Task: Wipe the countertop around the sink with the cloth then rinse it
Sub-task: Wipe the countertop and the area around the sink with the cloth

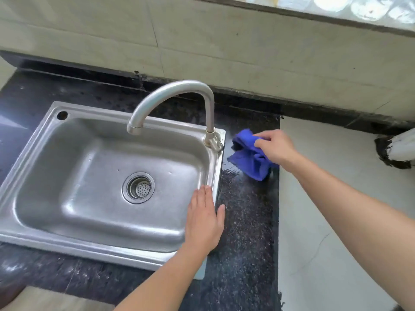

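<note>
A crumpled blue cloth (pixel 249 156) lies on the dark speckled countertop (pixel 247 221) just right of the faucet base. My right hand (pixel 277 148) presses down on it, fingers gripping its top. A wet streak shows on the counter below the cloth. The steel sink (pixel 67 153) sits left of it, dry, with a strainer drain (pixel 138 187) in the middle. My left hand (pixel 204 218) rests flat on the sink's right rim, fingers together, thumb on the counter, holding nothing. The curved faucet (pixel 179 95) hangs over the basin with no water running.
A pale surface (pixel 325 221) adjoins the dark counter on the right. A tiled wall (pixel 224 48) rises behind. A white pipe (pixel 402 149) enters at the far right. A small hole (pixel 62 115) marks the sink's back left corner.
</note>
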Demonstrator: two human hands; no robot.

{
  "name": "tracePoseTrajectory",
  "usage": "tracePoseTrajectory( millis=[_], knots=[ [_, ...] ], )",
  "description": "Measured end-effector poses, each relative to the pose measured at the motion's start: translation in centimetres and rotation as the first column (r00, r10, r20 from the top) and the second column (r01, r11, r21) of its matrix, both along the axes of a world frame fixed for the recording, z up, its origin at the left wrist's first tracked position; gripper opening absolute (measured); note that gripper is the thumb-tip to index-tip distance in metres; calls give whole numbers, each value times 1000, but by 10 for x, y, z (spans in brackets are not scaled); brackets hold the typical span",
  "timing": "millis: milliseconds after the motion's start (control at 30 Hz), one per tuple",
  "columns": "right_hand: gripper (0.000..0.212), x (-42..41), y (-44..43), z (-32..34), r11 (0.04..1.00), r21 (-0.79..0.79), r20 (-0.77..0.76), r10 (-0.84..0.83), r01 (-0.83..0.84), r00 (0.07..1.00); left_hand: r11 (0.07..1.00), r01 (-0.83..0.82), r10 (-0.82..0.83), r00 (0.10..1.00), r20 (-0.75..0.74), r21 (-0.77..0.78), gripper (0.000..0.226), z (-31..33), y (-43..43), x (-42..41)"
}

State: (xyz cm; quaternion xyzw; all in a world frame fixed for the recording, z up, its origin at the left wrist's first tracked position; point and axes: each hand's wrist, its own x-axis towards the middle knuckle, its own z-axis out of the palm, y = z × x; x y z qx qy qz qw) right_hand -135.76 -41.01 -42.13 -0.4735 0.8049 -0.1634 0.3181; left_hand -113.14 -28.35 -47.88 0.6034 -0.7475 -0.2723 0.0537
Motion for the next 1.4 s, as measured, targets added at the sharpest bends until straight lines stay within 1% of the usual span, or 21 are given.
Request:
tracePoseTrajectory(
  millis=[100, 167, 267, 333, 400, 433, 500, 533, 633, 667, 767, 800, 933, 1000, 1033, 1133, 1200, 1233, 1300, 1333, 1400],
  knots=[
    [48, 34, -3, -19, 993, 34, -215, 120, -116, 969, 993, 101, -97, 993, 63, -62, 56, 6, 17, 42],
    [50, 72, 18, -30, 984, -14, -290, 168, -180, 942, 990, 114, -104, 987, 122, -79, 48, 4, 35, 82],
    [46, 107, 66, -27, 979, -45, -287, 178, -199, 941, 996, 73, -59, 974, 217, -59, 56, 0, 60, 138],
    [41, 110, 94, -19, 965, 22, -262, 257, -260, 930, 997, 60, -46, 957, 285, -40, 66, 0, 68, 158],
    [38, 105, 115, -9, 937, 118, -127, 342, -328, 931, 998, 51, -39, 950, 310, -31, 71, 0, 71, 165],
    [36, 99, 121, -1, 934, 157, 1, 326, -322, 946, 998, 46, -33, 949, 312, -33, 71, 0, 72, 165],
    [28, 81, 117, 15, 959, 186, 252, 165, -216, 953, 998, 38, -23, 952, 305, -43, 69, 0, 74, 161],
    [25, 69, 105, 20, 978, 165, 277, 80, -130, 957, 998, 32, -15, 955, 296, -53, 67, 0, 75, 160],
    [29, 31, 52, 21, 994, 31, 174, -111, 107, 978, 993, 32, -1, 966, 259, -115, 60, -5, 74, 158],
    [32, 25, 34, 16, 992, 4, 138, -127, 128, 982, 990, 34, 0, 969, 247, -137, 57, -7, 75, 159],
    [39, 36, 7, -20, 997, -42, -131, -70, 65, 989, 979, 45, 3, 973, 232, -200, 51, -14, 75, 160],
    [39, 52, 11, -28, 995, -83, -169, -63, 50, 984, 975, 48, 4, 973, 231, -219, 50, -16, 74, 160],
    [44, 118, 83, -41, 984, -176, -190, -20, -14, 982, 965, 51, 13, 970, 241, -257, 48, -16, 74, 161],
    [45, 132, 124, -36, 983, -171, -210, 24, -60, 977, 967, 44, 19, 969, 245, -250, 48, -13, 74, 161],
    [45, 134, 139, -32, 987, -136, -182, 55, -81, 982, 969, 42, 20, 969, 246, -244, 48, -12, 74, 160],
    [40, 122, 156, -12, 985, 89, 41, 143, -146, 989, 975, 37, 20, 968, 251, -220, 48, -10, 75, 161],
    [31, 101, 144, 5, 977, 176, 257, 74, -122, 963, 978, 35, 18, 969, 248, -207, 48, -11, 75, 161],
    [27, 86, 130, 11, 987, 154, 282, 5, -50, 959, 978, 34, 17, 970, 244, -206, 49, -11, 74, 160],
    [28, 55, 93, 12, 991, 39, 164, -133, 129, 977, 977, 41, 11, 971, 240, -211, 48, -14, 74, 160],
    [34, 45, 74, 10, 985, -13, 81, -169, 170, 982, 976, 47, 5, 971, 239, -214, 47, -15, 74, 161],
    [48, 44, 48, -4, 984, -23, -40, -179, 178, 983, 974, 57, -3, 971, 237, -220, 46, -17, 73, 162]
  ],
)
